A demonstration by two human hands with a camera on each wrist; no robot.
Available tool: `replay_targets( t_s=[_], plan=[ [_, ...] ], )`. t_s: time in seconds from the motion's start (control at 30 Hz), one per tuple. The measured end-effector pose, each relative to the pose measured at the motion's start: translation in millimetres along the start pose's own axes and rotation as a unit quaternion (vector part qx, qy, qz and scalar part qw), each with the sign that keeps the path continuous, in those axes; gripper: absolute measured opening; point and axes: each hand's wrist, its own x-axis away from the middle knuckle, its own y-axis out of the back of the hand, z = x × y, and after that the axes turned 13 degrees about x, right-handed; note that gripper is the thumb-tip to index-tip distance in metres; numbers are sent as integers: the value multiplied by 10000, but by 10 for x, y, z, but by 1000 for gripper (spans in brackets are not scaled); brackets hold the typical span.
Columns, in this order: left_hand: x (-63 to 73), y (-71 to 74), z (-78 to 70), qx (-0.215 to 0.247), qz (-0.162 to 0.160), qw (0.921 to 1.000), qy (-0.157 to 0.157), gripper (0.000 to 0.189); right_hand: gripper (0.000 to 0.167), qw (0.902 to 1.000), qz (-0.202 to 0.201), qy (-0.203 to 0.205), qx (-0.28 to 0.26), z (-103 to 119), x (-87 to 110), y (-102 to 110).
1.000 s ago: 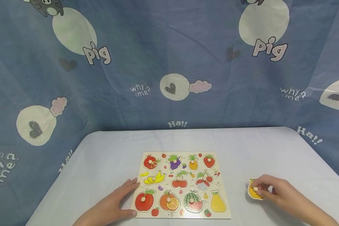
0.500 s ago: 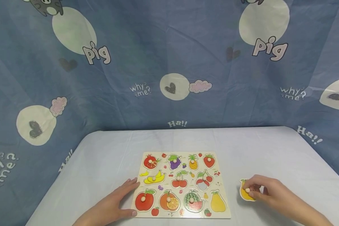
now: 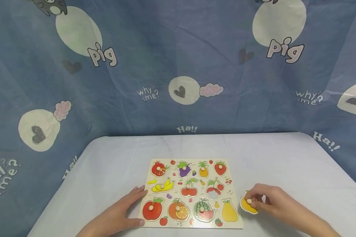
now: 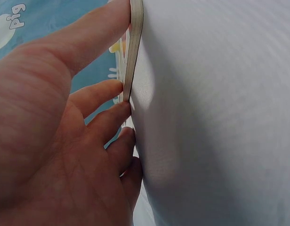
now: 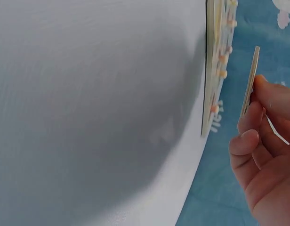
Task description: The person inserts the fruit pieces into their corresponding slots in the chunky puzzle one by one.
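Note:
In the head view my right hand [image 3: 267, 200] pinches a yellow pear puzzle piece [image 3: 247, 206] by its small knob, just right of the puzzle board. The right wrist view shows this piece [image 5: 250, 82] edge-on, raised off the tabletop. The wooden fruit puzzle board [image 3: 190, 224] lies flat, holding several knobbed fruit pieces. At its lower right is a yellow pear shape [image 3: 229, 212] with no knob. My left hand [image 3: 118, 210] rests against the board's left edge, thumb near the front corner, fingers spread and fairly straight. In the left wrist view fingertips touch the board's edge [image 4: 133, 52].
A white-covered table [image 3: 273, 158] spreads around the board. Behind it and at the sides hangs a blue printed cloth [image 3: 136, 115].
My right hand has carried the pear piece leftward, from well right of the board to close beside its right edge. My left hand and the board stay in place.

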Motion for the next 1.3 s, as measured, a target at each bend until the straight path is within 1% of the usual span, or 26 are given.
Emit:
replay_targets(
  t_s=[0.17, 0.3, 0.37, 0.67, 0.83, 0.97, 1.1, 1.3],
  plan=[
    [3, -7, -10, 19, -45, 9999, 132, 95, 12, 9998, 108, 90, -130, 45, -37, -23],
    [4, -11, -15, 38, -67, 9998, 204, 96, 11, 9992, 76, 342, -209, 66, -62, -57],
    [4, -11, -17, 52, -63, 9998, 206, 96, 11, 9986, 86, 457, -232, 79, -81, -75],
    [9, -10, -10, 18, -56, 9999, 81, 95, 13, 9970, 343, 579, -385, 133, -163, -132],
    [10, -11, -15, 48, -66, 9999, 119, 95, 14, 9953, 431, 706, -503, 139, -199, -170],
    [11, -13, -23, 65, -80, 9998, 155, 94, 13, 9943, 431, 850, -469, 152, -226, -202],
    [16, -11, -29, 46, -97, 9998, 171, 94, 11, 9941, 479, 872, -439, 169, -245, -227],
    [15, -8, -25, 2, -77, 9999, 79, 94, 9, 9933, 681, 780, -506, 191, -274, -249]
  ],
)
